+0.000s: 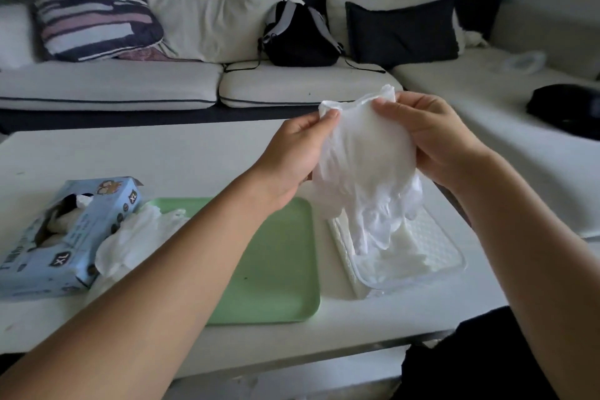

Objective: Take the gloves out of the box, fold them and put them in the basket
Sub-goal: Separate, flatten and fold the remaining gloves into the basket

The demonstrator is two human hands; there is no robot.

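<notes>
Both hands hold a white glove [363,153] up above the worktop [162,153], over the gap between tray and basket. The left hand [292,153] pinches the cuff's left corner with its fingers [329,117] curled onto it; the right hand [435,140] grips the right side, fingers clamped on the material. The glove's finger ends hang down, reaching the clear plastic basket [451,256] at the near right.

That basket holds a low heap of white gloves [399,253] (how neatly folded cannot be told from here). Left of it lies a green tray [279,269], bare over most of its surface, with loose white gloves [130,243] spilling onto its left edge. Those lie just beside the blue glove box [65,237] marked XL at the near left, lying flat with its top opening showing a bit of white inside.

Beyond the worktop stands a sofa [130,84] with cushions and a dark backpack [298,36].
</notes>
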